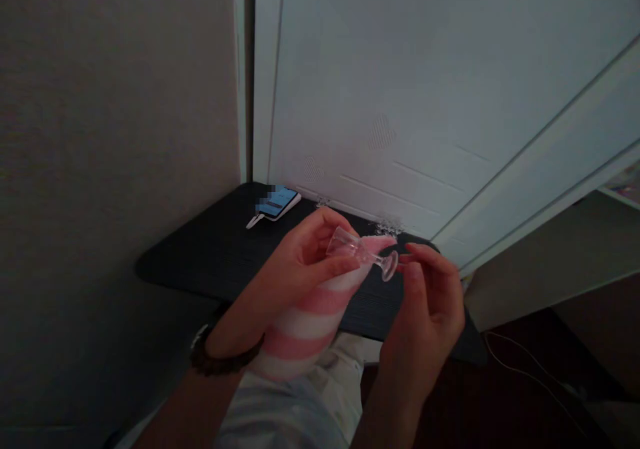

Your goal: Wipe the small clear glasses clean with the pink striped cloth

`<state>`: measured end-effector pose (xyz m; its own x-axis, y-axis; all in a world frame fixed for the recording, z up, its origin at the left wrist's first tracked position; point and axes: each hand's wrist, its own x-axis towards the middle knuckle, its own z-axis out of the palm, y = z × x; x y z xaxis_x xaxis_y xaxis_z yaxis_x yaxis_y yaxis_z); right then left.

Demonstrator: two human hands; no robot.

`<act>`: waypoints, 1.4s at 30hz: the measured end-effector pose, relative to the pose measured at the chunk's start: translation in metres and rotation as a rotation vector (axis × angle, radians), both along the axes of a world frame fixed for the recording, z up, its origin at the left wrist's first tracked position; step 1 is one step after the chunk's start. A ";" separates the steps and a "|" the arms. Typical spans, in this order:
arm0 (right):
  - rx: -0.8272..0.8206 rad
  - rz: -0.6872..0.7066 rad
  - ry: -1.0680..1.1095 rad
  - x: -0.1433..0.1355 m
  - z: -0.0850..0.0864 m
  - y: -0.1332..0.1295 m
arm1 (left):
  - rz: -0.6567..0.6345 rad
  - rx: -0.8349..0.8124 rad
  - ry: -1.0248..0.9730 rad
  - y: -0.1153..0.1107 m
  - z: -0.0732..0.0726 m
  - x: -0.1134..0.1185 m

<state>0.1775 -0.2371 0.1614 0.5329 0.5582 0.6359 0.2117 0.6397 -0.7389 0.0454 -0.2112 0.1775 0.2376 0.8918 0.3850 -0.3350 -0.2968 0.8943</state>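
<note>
Pale clothing point(295, 416) covers my lap, below a small clear stemmed cup point(343, 241). Nearer me than the cup, a dark bracelet point(227, 362) rings my left wrist, and a soft pink-and-white striped piece point(307, 322) slants up to just behind the cup. My left hand point(305, 249) pinches the cup's bowl between thumb and fingers, tipped on its side in the air, foot toward my right hand point(435, 296); whether it also grips the striped piece, I cannot tell. My right, just beside the cup's foot, has thumb and forefinger drawn close; whether something thin sits between the tips, I cannot tell. Beneath the cup spreads a black tabletop point(195, 256). Beyond the cup and to its left, a phone point(279, 201) with a lit screen lies on something white. Farther past the cup rises a white panel point(425, 69) bearing a ridged heart shape point(382, 132); a grey wall point(115, 116) stands to the cup's left.
</note>
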 end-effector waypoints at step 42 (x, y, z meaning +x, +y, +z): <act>-0.066 0.078 -0.094 -0.001 0.000 0.000 | 0.166 0.161 0.094 -0.008 0.007 -0.008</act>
